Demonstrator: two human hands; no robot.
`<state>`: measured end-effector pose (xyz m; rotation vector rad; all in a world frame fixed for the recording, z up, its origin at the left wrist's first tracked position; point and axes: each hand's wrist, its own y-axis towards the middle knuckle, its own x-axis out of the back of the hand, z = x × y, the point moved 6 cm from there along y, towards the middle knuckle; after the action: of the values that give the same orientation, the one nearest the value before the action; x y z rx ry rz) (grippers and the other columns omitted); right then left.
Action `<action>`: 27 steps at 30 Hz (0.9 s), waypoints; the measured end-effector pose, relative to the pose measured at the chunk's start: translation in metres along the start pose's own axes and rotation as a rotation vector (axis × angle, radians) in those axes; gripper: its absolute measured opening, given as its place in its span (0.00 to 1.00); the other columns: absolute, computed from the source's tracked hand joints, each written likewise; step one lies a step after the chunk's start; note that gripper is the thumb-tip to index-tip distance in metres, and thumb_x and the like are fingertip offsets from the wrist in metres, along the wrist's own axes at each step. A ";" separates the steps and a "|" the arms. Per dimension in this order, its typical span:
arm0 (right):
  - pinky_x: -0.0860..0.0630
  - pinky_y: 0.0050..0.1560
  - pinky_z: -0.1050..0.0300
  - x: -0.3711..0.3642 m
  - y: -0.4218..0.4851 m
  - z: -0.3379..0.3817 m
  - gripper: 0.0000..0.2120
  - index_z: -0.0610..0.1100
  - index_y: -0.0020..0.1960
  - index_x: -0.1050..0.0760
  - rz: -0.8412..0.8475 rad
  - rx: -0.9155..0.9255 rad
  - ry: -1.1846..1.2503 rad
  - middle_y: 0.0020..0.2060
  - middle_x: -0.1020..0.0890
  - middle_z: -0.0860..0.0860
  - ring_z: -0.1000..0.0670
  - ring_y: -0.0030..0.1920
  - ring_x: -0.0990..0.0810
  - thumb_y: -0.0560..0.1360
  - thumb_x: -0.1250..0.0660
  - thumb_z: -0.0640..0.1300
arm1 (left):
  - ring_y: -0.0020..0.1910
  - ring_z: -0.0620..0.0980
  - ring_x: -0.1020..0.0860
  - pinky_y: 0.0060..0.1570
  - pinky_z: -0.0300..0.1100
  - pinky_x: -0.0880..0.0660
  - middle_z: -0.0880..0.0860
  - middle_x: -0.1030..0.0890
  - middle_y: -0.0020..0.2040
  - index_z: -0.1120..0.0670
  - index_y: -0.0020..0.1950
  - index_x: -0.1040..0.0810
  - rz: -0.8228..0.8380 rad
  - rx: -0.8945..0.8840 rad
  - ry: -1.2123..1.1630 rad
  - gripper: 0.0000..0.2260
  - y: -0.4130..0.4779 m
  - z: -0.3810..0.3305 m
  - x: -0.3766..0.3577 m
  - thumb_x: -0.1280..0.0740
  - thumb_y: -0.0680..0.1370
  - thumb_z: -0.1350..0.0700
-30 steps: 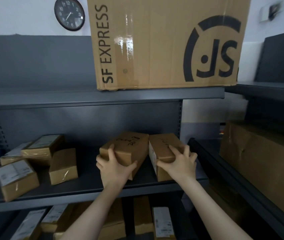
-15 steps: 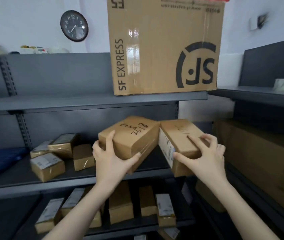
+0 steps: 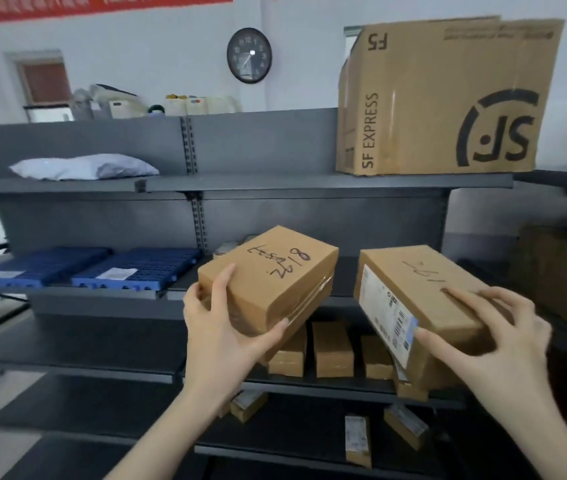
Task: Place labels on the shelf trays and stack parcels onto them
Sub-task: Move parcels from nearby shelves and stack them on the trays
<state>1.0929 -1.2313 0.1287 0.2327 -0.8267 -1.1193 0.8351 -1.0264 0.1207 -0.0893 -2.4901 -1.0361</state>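
On the head view I have a parcel in each of my hands, both held in the air in front of the shelf (image 3: 309, 184) and touching nothing else. My left hand (image 3: 219, 327) grips the near end of the left parcel (image 3: 275, 271), fingers on its left face and thumb under the near edge, so the handwritten top faces up and I can read it. My right hand (image 3: 493, 337) holds the right parcel (image 3: 424, 292) with fingers spread over the top and the thumb pressing the side that carries the printed slip, which I judge keeps it from sliding as it tilts down to the left. Two blue trays (image 3: 143, 268) lie side by side on the middle shelf at far left, each with a white label (image 3: 116, 273) on it and no parcels stacked, so I take them as the destination. A big box (image 3: 441, 98) sits on the top shelf at far right. A second ago both parcels rested on the middle shelf under that box with my hands closing on them; since then they have come off the shelf and toward me, they stand well apart instead of side by side, and the view has swung left to show the trays.
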 end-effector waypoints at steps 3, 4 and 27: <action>0.37 0.66 0.39 -0.025 -0.029 0.031 0.41 0.57 0.62 0.28 0.063 0.048 0.058 0.62 0.39 0.58 0.48 0.67 0.45 0.51 0.28 0.68 | 0.68 0.51 0.40 0.62 0.41 0.39 0.45 0.45 0.69 0.32 0.69 0.46 -0.066 0.051 0.032 0.45 -0.017 0.020 0.051 0.27 0.57 0.32; 0.37 0.66 0.38 -0.035 -0.036 0.042 0.41 0.59 0.62 0.28 0.084 0.077 0.075 0.62 0.39 0.58 0.48 0.67 0.45 0.51 0.27 0.69 | 0.68 0.50 0.40 0.62 0.41 0.39 0.44 0.46 0.68 0.32 0.69 0.45 -0.090 0.068 0.041 0.45 -0.021 0.028 0.067 0.27 0.57 0.32; 0.33 0.63 0.37 -0.339 -0.037 0.301 0.36 0.55 0.64 0.29 0.276 0.505 0.364 0.65 0.38 0.54 0.47 0.66 0.42 0.58 0.31 0.67 | 0.69 0.50 0.44 0.64 0.47 0.38 0.55 0.42 0.70 0.36 0.68 0.40 -0.524 0.238 0.337 0.44 0.048 0.233 0.299 0.21 0.58 0.42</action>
<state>0.7977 -0.8862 0.1567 0.7002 -0.7733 -0.5703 0.4900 -0.8629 0.1329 0.7807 -2.3423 -0.8395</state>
